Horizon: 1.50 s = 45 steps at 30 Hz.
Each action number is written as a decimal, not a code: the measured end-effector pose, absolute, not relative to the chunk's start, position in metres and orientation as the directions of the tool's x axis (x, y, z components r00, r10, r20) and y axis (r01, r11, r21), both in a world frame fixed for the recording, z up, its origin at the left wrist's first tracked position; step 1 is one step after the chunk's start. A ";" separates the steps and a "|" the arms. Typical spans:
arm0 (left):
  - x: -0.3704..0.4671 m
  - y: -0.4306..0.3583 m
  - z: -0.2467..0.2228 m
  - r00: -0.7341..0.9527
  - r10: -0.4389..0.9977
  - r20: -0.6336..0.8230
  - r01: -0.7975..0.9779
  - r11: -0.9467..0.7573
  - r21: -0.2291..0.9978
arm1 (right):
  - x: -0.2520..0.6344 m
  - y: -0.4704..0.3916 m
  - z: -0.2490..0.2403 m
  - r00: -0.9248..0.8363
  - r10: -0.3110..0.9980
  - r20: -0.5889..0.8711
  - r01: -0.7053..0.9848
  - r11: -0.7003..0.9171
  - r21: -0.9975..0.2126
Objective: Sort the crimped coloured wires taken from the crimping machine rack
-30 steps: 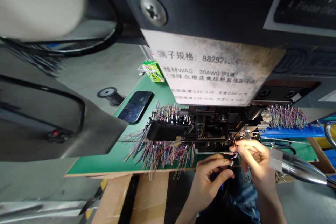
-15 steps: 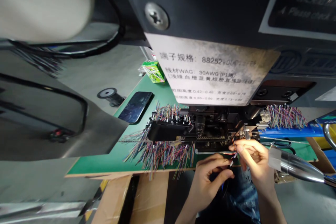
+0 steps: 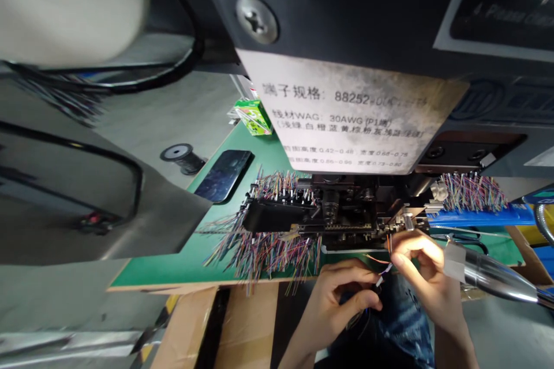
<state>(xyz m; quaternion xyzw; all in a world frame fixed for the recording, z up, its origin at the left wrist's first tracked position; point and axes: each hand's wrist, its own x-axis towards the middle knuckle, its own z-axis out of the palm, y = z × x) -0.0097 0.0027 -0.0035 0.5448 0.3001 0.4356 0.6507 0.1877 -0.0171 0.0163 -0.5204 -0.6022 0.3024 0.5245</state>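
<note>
In front of a dark crimping machine (image 3: pixel 346 239), my two hands work on a small bundle of thin coloured wires (image 3: pixel 385 268). My left hand (image 3: pixel 344 294) is closed around the lower part of the bundle, by a small white piece (image 3: pixel 380 281); much of what lies in its grip is hidden. My right hand (image 3: pixel 418 259) pinches the upper wires between thumb and forefinger, with orange and dark ends sticking up toward the machine. The fingertips of both hands are a little apart, below the machine's front edge.
Many loose coloured wires (image 3: pixel 268 253) lie left of the machine on the green tabletop (image 3: pixel 173 259), with more wires (image 3: pixel 474 191) at right. A phone (image 3: pixel 224 176) and green box (image 3: pixel 254 117) lie further left. A metal lamp neck (image 3: pixel 497 277) reaches in beside my right hand.
Both hands have drawn slightly down and away from the machine with the wires. The wire ends now stand apart from the machine's front. The camera view shifts a little.
</note>
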 end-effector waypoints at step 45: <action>-0.006 0.002 -0.007 0.390 0.919 0.054 -0.227 0.039 0.973 | 0.173 -0.020 0.021 0.255 0.966 0.039 0.090 0.016 -0.996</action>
